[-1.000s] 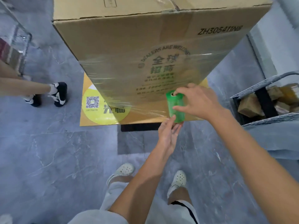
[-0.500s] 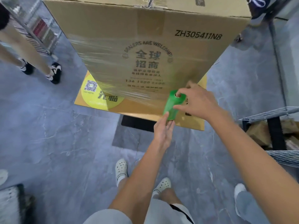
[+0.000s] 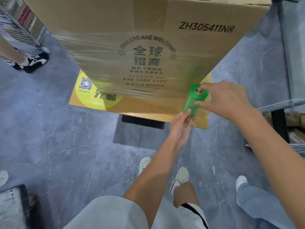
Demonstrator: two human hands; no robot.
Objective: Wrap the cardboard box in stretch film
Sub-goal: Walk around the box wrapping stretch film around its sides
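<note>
We clamped the roll (image 3: 194, 100), left hand (image 3: 180, 128) below, right hand (image 3: 226, 100) above. Film (image 3: 102, 52) banded the cardboard box (image 3: 148, 19) low down — its top was bare.

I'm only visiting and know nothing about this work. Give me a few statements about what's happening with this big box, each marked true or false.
1. Both hands hold the green roll. True: the left hand is at its lower end and the right hand at its top.
2. The right hand rests flat on the cardboard box. False: its fingers grip the roll's upper end.
3. Clear film covers the lower part of the box's near face. True.
4. Film covers the printed code. False: the cardboard there is bare.
5. The box stands directly on the grey floor. False: a yellow sheet lies under it.
</note>
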